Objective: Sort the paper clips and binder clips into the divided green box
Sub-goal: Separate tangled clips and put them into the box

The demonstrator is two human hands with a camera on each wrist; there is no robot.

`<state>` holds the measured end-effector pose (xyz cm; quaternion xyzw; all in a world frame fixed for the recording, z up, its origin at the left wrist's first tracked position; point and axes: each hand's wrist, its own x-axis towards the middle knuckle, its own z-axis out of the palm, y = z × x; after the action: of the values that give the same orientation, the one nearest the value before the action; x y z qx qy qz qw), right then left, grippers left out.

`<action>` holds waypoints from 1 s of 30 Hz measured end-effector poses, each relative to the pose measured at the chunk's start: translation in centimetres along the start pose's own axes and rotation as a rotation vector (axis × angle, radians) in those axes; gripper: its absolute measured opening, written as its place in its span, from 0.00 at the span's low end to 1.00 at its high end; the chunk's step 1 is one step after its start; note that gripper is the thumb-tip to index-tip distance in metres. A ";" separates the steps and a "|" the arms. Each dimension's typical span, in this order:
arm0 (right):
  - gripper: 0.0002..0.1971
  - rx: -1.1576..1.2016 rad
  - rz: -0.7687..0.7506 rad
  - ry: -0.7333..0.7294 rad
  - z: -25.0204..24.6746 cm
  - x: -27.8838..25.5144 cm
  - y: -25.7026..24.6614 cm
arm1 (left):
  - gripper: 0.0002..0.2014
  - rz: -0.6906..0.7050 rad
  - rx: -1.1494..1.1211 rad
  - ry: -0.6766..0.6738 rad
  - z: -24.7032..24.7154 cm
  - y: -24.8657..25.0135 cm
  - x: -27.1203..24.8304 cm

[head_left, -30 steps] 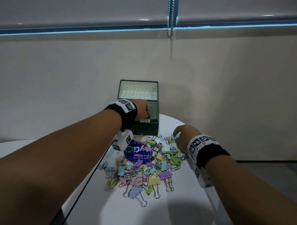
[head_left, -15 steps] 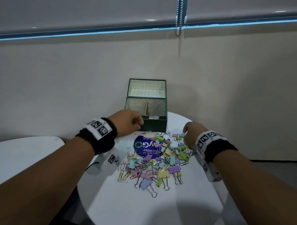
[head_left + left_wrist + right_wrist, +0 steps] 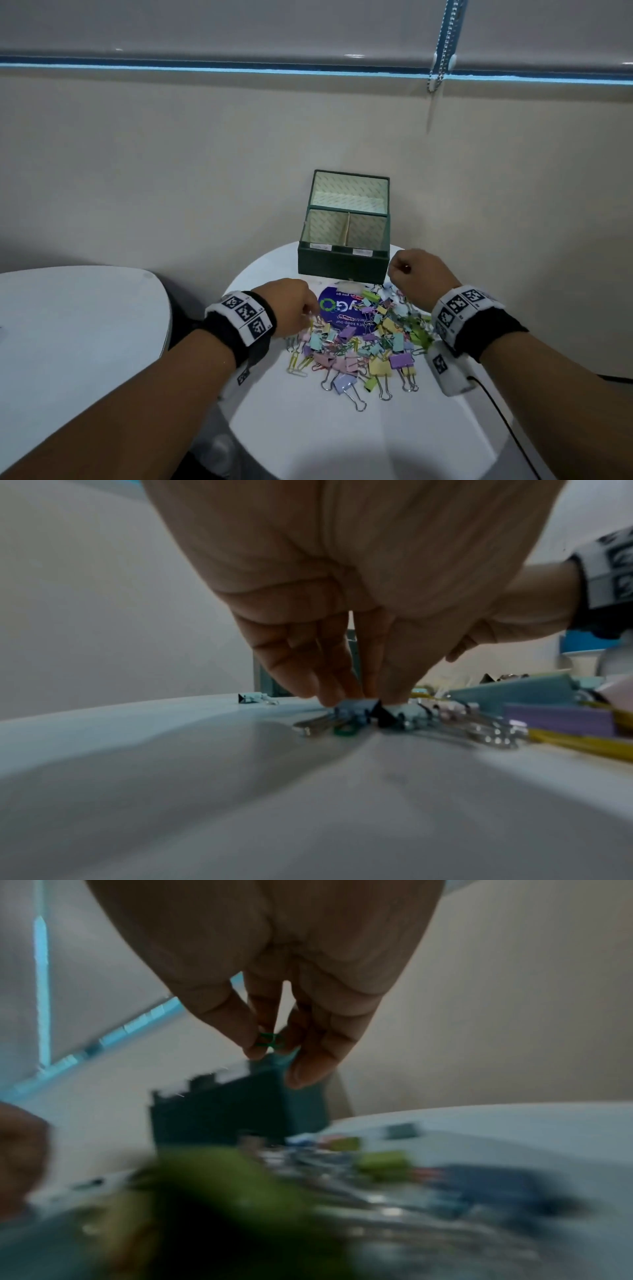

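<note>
Just in front of the dark green cardboard box [image 3: 343,270], on the round white table [image 3: 342,438]: a loose heap of pastel binder clips and coloured wire paper clips [image 3: 363,346], partly covering a round blue printed sticker [image 3: 337,310]. At the heap's edge farthest from the box, a lilac binder clip [image 3: 343,383] with its long axis and wire handles pointing away from the box.

Box open at the top, lid upright behind; splits into two compartments by a divider running front to back. Shows only pale patterned lining in each, with a white label on the front rim of each.

Left hand [image 3: 291,305], before the box's left front corner, at the heap's edge: fingers [image 3: 298,674] pressed together, tips down on a pale blue binder clip [image 3: 356,710] lying flat, handles stretched along the table. Cannot tell whether gripped or only touched.

Right hand [image 3: 419,274], beside the box's right front corner, raised off the table: pinches a small green wire paper clip [image 3: 270,1039] between thumb and fingertips. Too blurred to tell which way it points.
</note>
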<state>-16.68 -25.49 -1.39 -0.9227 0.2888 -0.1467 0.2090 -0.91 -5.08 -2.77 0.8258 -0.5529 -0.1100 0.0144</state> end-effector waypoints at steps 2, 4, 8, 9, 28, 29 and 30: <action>0.08 0.067 -0.038 -0.111 0.6 -0.1 -2.3 | 0.12 -0.012 -0.010 0.008 -0.1 0.0 0.1; 0.09 0.011 -0.104 -0.280 1.6 0.0 -4.4 | 0.08 -0.026 -0.003 0.012 -0.1 0.1 0.1; 0.11 -0.407 -0.248 -0.431 3.7 0.5 -7.0 | 0.07 -0.074 0.012 0.019 0.1 0.1 0.2; 0.12 -0.467 -0.265 -0.447 4.1 0.7 -7.1 | 0.07 -0.080 0.014 0.027 0.2 0.0 0.3; 0.10 -0.443 -0.064 -0.528 4.9 1.0 -7.2 | 0.12 -0.120 -0.164 0.088 -0.1 -0.6 0.5; 0.09 -0.319 -0.051 -0.491 4.3 1.0 -7.0 | 0.13 -0.118 -0.167 0.074 -0.1 -0.6 0.5; 0.09 -0.150 -0.019 -0.448 3.6 0.9 -6.9 | 0.14 -0.116 -0.175 0.060 -0.1 -0.6 0.4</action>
<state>-11.30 -19.82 -1.13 -0.9478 0.2367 0.0816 0.1972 -0.19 -5.21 -2.82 0.8550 -0.4916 -0.1337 0.0968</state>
